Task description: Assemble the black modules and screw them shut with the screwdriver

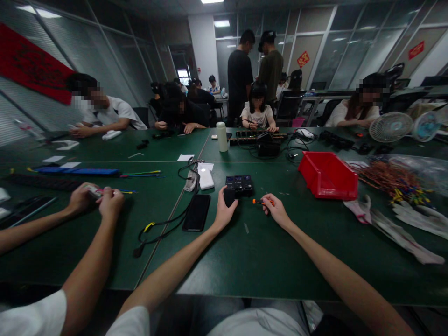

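Observation:
My left hand (224, 212) is closed around a small black block-shaped part (229, 197), held upright just above the green table. Right behind it sits a group of black modules (244, 185) with bluish tops, close to my left fingertips. My right hand (276, 209) pinches an orange-and-black screwdriver (258, 201), whose orange end points left toward the black part. The screwdriver's other end is hidden by my fingers. To the left of my left hand lies a black phone (196, 213).
A red bin (327, 175) stands at right, with copper wires (388, 175) and white gloves (416, 219) beside it. A black cable (164, 233), a white power bank (206, 178) and a pale bottle (221, 136) lie or stand leftward. A co-worker's hands (96, 198) work at left.

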### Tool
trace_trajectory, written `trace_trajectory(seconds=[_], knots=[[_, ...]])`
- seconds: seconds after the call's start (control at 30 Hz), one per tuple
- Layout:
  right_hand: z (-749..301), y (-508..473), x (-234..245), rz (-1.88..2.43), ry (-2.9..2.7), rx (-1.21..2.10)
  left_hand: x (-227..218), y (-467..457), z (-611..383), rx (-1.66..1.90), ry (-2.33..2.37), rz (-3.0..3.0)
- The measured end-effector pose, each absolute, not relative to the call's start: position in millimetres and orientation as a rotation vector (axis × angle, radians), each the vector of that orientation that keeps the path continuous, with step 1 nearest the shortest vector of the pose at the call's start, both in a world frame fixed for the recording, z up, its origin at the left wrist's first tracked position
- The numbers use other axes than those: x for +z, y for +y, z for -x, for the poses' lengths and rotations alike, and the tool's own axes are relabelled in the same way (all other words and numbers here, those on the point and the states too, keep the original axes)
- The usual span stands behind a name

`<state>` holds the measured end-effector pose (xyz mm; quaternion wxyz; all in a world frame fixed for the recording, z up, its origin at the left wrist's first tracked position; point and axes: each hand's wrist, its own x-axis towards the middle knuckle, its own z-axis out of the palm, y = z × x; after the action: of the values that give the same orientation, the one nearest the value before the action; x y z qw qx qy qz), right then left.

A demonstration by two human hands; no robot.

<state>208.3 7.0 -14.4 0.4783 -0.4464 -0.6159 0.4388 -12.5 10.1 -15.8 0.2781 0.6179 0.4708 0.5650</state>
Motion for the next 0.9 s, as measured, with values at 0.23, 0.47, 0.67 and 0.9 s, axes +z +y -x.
trace_trajectory(seconds=[0.23, 0.47, 0.67, 0.9], knots=[[-209.9, 5.0, -12.5, 1.076, -1.553, 0.986, -15.7, 10.5, 12.2, 1.523, 1.267, -1.661], [-210.2, 1.9, -8.5, 1.068, -1.577, 0.926, -17.6, 10.8, 12.7, 1.53, 1.261, -1.674], [-210.7, 1.9, -7.9, 1.002, -1.513, 1.047, -17.0, 10.3, 12.1, 1.522, 1.26, -1.675], [-209.0, 4.2, -10.2, 1.069, -1.495, 1.068, -17.1, 9.9, 11.9, 1.508, 1.259, -1.655]])
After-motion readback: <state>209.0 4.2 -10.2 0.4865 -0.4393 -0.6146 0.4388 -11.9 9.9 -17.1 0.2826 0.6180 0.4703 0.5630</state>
